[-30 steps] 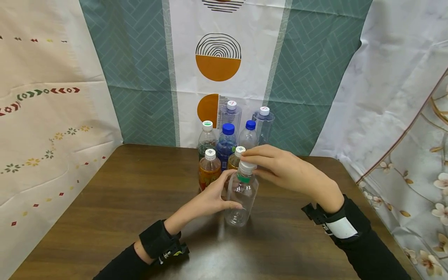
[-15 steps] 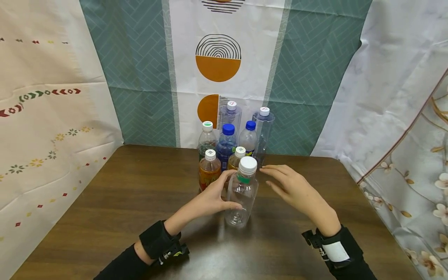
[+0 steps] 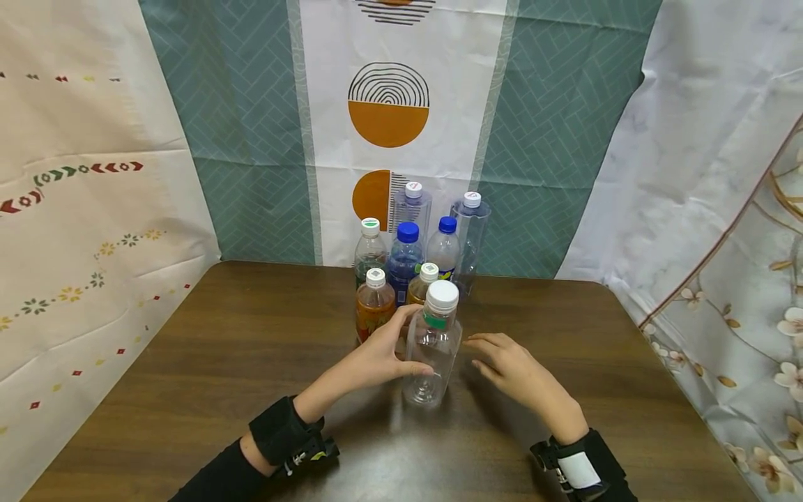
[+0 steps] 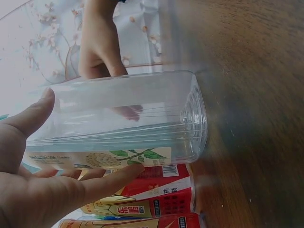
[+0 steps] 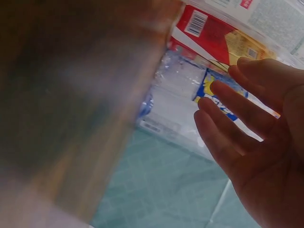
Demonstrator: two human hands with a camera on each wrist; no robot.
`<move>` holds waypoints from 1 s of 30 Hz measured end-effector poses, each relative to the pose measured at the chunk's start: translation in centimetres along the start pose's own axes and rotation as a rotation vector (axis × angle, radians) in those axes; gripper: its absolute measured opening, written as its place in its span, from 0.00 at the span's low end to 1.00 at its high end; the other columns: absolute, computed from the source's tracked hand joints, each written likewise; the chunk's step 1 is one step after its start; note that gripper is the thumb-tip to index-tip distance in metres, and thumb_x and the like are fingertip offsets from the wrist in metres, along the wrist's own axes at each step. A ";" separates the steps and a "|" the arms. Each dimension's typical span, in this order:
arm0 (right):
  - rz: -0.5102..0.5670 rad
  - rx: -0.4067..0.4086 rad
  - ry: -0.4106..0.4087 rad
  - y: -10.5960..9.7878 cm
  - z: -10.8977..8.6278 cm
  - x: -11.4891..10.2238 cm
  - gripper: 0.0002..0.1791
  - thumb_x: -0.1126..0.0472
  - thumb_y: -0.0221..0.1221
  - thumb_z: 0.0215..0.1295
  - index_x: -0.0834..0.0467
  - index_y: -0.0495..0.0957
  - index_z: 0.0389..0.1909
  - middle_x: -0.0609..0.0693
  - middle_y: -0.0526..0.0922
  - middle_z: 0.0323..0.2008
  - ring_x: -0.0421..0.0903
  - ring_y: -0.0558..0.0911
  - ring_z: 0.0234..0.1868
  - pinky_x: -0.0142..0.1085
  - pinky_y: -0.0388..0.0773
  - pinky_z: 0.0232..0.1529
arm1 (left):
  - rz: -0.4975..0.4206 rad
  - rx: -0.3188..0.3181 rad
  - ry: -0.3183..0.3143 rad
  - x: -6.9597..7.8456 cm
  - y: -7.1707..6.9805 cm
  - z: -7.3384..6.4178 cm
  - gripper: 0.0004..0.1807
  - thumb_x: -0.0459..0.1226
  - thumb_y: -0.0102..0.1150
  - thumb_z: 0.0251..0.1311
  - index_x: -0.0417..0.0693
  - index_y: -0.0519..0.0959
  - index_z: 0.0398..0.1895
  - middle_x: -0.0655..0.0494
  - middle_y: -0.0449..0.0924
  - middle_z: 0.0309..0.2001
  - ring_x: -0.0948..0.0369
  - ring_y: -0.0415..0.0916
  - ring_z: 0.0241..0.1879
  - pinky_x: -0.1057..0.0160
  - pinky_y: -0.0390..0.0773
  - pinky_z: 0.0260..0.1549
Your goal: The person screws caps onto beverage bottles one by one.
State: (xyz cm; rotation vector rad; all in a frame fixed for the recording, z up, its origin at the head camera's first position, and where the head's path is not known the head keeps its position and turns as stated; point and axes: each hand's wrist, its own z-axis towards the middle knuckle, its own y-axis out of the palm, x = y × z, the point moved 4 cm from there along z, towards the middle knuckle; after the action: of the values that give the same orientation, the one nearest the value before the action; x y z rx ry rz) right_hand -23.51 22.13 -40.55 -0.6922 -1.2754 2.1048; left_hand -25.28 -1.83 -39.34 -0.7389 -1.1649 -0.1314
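A clear, square-sided plastic bottle (image 3: 431, 346) with a white cap (image 3: 442, 295) and a green neck ring stands upright on the wooden table. My left hand (image 3: 375, 357) holds it from the left, thumb on the near face and fingers round the far side. In the left wrist view the bottle (image 4: 142, 111) shows a leafy printed label along one side and no drink inside. To its right is my right hand (image 3: 519, 373), low over the table and apart from the bottle. Its fingers (image 5: 223, 116) are relaxed and hold nothing in the right wrist view.
Close behind the held bottle are an orange-labelled bottle (image 3: 375, 307) and another white-capped bottle (image 3: 420, 286). Farther back stand blue-capped bottles (image 3: 406, 261), a green-labelled one (image 3: 370, 251) and tall clear ones (image 3: 472, 233). Patterned cloths (image 3: 263, 139) hang behind the wooden table (image 3: 251, 328).
My right hand has left the white cap of the held bottle, moving right, down and toward me. My left hand and the bottle have stayed in place.
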 end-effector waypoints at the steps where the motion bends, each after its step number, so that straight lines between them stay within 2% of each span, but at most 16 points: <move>1: -0.001 -0.004 0.005 0.2 -0.1 0.0 0.19 0.69 0.68 0.62 0.66 0.81 0.54 0.60 0.84 0.52 0.57 0.83 0.53 0.51 0.82 0.52 | -0.001 0.000 -0.005 0.0 0.0 0.0 0.52 0.44 0.77 0.56 0.51 0.52 0.77 0.47 0.62 0.73 0.48 0.66 0.69 0.38 0.69 0.65; 7: 0.011 -0.020 0.021 0.7 -0.3 -0.1 0.18 0.69 0.68 0.63 0.64 0.82 0.53 0.58 0.84 0.52 0.56 0.83 0.53 0.50 0.82 0.52 | 0.019 0.013 -0.008 -0.1 -0.1 0.0 0.53 0.44 0.78 0.54 0.51 0.53 0.77 0.49 0.62 0.73 0.49 0.66 0.69 0.39 0.69 0.65; 12: 0.009 -0.019 0.010 0.8 -0.5 -0.1 0.17 0.69 0.68 0.62 0.64 0.83 0.52 0.59 0.84 0.51 0.56 0.83 0.52 0.50 0.82 0.52 | 0.019 0.045 0.023 0.5 0.1 -0.4 0.52 0.41 0.80 0.51 0.50 0.56 0.75 0.49 0.67 0.70 0.49 0.72 0.65 0.42 0.75 0.61; 15: 0.003 -0.005 -0.012 0.7 -0.6 -0.2 0.17 0.70 0.68 0.62 0.64 0.82 0.52 0.59 0.84 0.51 0.56 0.83 0.52 0.50 0.82 0.52 | -0.003 0.075 0.028 1.0 -0.1 -1.6 0.52 0.40 0.81 0.50 0.51 0.57 0.74 0.48 0.69 0.69 0.48 0.74 0.63 0.45 0.78 0.58; 18: 0.010 0.001 -0.031 0.7 -0.6 -0.2 0.17 0.70 0.68 0.62 0.65 0.82 0.52 0.60 0.84 0.51 0.57 0.83 0.52 0.51 0.81 0.52 | -0.037 0.102 0.027 1.3 -1.0 -3.5 0.52 0.38 0.81 0.49 0.51 0.58 0.74 0.47 0.70 0.68 0.46 0.75 0.62 0.49 0.81 0.55; 21: 0.015 -0.004 -0.037 0.7 -0.6 -0.2 0.17 0.70 0.67 0.62 0.65 0.82 0.53 0.59 0.84 0.52 0.56 0.83 0.53 0.51 0.81 0.52 | -0.033 0.129 0.017 1.7 -2.9 -5.8 0.52 0.37 0.82 0.47 0.52 0.59 0.74 0.47 0.71 0.67 0.46 0.74 0.63 0.53 0.81 0.54; 24: 0.016 -0.008 -0.021 0.5 -0.6 0.0 0.17 0.69 0.68 0.62 0.64 0.83 0.52 0.58 0.84 0.52 0.56 0.83 0.52 0.50 0.82 0.52 | 0.009 0.162 0.009 1.9 -5.5 -7.7 0.52 0.38 0.83 0.45 0.53 0.60 0.73 0.48 0.72 0.66 0.47 0.75 0.62 0.55 0.81 0.54; 26: 0.012 -0.006 -0.010 0.4 -0.6 0.2 0.16 0.69 0.68 0.62 0.63 0.83 0.52 0.58 0.84 0.52 0.56 0.83 0.52 0.50 0.82 0.52 | 0.040 0.188 0.001 2.0 -7.7 -8.6 0.52 0.38 0.83 0.44 0.51 0.61 0.72 0.49 0.73 0.65 0.49 0.76 0.61 0.57 0.79 0.56; 30: 0.011 -0.005 -0.016 0.3 -0.5 0.5 0.17 0.69 0.67 0.63 0.64 0.83 0.53 0.59 0.84 0.52 0.56 0.83 0.53 0.51 0.81 0.52 | 0.049 0.273 -0.078 1.3 -12.9 -10.0 0.46 0.34 0.80 0.49 0.45 0.62 0.69 0.45 0.75 0.62 0.56 0.79 0.56 0.59 0.83 0.49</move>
State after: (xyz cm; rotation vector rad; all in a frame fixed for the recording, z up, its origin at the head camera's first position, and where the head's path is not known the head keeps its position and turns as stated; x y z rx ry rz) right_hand -23.56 22.67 -41.10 -0.6870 -1.2881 2.1205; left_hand -22.84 -17.15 -34.21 -0.5342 -1.2093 0.0970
